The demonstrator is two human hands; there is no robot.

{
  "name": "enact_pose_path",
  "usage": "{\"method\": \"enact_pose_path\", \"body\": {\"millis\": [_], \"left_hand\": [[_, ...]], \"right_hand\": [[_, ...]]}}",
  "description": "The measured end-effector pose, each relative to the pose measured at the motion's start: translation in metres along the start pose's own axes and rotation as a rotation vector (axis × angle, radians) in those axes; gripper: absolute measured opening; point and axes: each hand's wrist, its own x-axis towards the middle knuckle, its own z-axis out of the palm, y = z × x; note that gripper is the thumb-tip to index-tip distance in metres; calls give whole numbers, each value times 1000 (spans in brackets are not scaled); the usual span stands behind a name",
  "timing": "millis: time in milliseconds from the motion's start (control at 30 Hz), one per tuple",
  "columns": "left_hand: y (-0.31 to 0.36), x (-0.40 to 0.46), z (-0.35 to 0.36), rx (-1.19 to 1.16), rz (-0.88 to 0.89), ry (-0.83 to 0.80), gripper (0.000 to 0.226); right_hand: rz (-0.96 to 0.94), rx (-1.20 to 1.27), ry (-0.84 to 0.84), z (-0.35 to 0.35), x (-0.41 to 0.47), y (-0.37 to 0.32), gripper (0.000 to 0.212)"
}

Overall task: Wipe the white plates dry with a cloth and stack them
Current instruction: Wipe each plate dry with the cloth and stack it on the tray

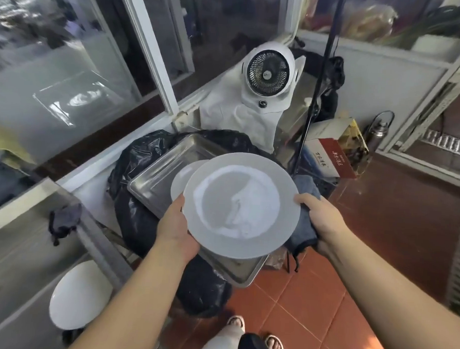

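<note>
L hand (176, 224) grips white plate (241, 205) by its rim over the steel tray (155, 177) – R hand (323, 222) clutches the grey cloth (304, 229) at the opposite rim. We'd wipe centre outward, then stack on the plate on the ledge (80, 295), bottom-left corner.

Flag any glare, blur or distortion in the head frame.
Head view: strong wide-angle bending, so the window frames curve and the forearms stretch toward the corners. Glare and reflections on the glass at upper left. Motion blur smears the left edge. The plate between the hands is sharp, with a bright patchy sheen in its well. The fan is evenly lit; shadows are soft.
</note>
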Motion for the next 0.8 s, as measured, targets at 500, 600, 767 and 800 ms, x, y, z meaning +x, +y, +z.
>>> {"method": "enact_pose_path", "body": {"millis": [500, 600, 767, 800], "left_hand": [[8, 148, -43, -117, -174, 276, 32], [9, 175, -53, -95, -178, 322, 33], [14, 203, -61, 73, -117, 331, 64], [15, 208, -63, 125, -113, 321, 67]], "right_hand": [[107, -518, 32, 81, 149, 31, 50], [98, -595, 21, 93, 174, 44, 42], [-3, -801, 24, 113, 211, 58, 26], [-14, -837, 27, 116, 218, 60, 22]]}}
